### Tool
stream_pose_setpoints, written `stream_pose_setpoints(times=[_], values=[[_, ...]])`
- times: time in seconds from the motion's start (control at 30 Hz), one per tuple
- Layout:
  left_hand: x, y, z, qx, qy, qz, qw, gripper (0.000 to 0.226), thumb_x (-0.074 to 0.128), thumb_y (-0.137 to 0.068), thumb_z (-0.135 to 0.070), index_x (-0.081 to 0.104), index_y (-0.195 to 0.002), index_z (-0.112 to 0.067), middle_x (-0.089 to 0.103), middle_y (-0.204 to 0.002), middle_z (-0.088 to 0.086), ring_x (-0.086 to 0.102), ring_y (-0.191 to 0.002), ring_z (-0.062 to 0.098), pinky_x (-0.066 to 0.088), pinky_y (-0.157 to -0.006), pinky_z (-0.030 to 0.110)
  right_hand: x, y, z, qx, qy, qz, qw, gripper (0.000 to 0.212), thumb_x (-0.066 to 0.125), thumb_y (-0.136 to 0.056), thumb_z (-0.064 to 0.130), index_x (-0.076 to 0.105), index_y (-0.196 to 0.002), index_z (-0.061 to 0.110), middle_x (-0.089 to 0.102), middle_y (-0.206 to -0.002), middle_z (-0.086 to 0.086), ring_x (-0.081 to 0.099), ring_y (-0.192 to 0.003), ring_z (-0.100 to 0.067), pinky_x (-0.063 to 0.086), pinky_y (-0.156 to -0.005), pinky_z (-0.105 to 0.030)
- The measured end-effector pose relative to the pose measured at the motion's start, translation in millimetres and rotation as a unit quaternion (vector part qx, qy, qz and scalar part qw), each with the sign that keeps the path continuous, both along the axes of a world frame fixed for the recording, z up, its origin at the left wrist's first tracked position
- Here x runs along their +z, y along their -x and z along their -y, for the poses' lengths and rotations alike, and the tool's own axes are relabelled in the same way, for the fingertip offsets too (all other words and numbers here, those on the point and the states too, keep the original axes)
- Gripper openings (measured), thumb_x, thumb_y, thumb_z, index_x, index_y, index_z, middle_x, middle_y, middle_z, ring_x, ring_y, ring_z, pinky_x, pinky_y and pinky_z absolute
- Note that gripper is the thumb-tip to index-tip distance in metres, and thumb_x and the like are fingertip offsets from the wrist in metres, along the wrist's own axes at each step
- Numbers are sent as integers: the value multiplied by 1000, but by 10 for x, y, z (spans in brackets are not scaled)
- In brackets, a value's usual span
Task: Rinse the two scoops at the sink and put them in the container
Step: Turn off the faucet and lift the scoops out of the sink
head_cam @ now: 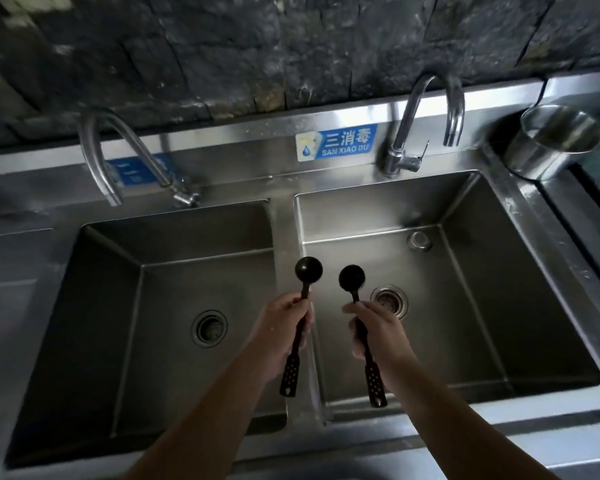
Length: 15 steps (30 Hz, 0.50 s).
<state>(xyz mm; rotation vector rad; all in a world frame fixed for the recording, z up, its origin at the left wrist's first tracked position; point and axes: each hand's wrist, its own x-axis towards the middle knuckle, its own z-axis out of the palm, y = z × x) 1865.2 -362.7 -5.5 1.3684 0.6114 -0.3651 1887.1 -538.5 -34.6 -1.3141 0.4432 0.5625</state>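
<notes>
The left hand [280, 329] is gripping the left scoop [300, 318] around mid-handle, fingers curled round it, and the right hand [378, 336] is gripping the right scoop [360, 327] the same way. Both scoops are pointing bowl-forward, side by side but not touching. The left one is hanging over the divider between the two basins, the right one over the right basin [520, 292], near its drain [389, 301].

No water is running from either tap that I can make out, so the rinse is looking not yet begun. The right tap [426, 123] is the nearer one, and its lever is sitting low at the base; with both hands full, opening it is going to mean freeing a hand or nudging the lever with a scoop. That is where a slip seems likeliest: a handle doubled up in one hand could slide out and clatter into the basin.

A hard stream hitting a bowl face-on could also splash back out of the basin (the bowls are round and deep).

The container [555, 142] is standing on the ledge right of the tap, close to the edge of view. Reaching there with dripping scoops could knock it sideways, and long handles may tip it if dropped in carelessly.
</notes>
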Motion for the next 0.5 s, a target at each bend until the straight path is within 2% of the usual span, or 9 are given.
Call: stream_pose_setpoints(times=[0.1, 0.17, 0.3, 0.4, 0.5], values=[[84, 148, -104, 13, 87, -17, 996, 27, 43, -100, -20, 67, -99, -7, 56, -60, -1, 47, -50, 12, 37, -49, 27, -1, 166, -123, -28, -17, -19, 999, 29, 44, -99, 10, 71, -90, 4, 49, -56, -6, 38, -37, -16, 27, -41, -23], [101, 221, -178, 4, 111, -16, 994, 26, 44, -100, -18, 65, -106, -4, 56, -61, 0, 47, -51, 12, 37, -49, 27, 22, 302, -195, -49, 0, -1, 999, 28, 50, -94, 9, 75, -80, 11, 50, -55, -6, 40, -40, -17, 27, -43, -25], [83, 411, -346, -77, 58, -39, 995, 12, 57, -93, -11, 62, -99, -1, 52, -65, 1, 45, -53, 12, 38, -50, 27, 120, 708, -344, -79, 158, 64, 982, 17, 66, -81, 18, 74, -68, 25, 59, -50, 3, 53, -48, -14, 40, -51, -31], [76, 573, -405, -112, 52, -38, 992, 7, 62, -91, -8, 64, -91, -2, 53, -59, 1, 47, -48, 11, 38, -47, 26, 186, 1109, -443, -156, 176, 62, 970, 12, 67, -79, 20, 75, -73, 27, 61, -50, 3, 55, -48, -12, 44, -51, -31], [52, 747, -393, -166, 58, -27, 984, 5, 63, -89, -6, 65, -85, -6, 56, -57, 2, 50, -48, 12, 37, -48, 27, 214, 1519, -499, -213, 198, 54, 955, 14, 68, -86, 18, 75, -76, 22, 62, -50, 6, 56, -48, -8, 44, -45, -22]])
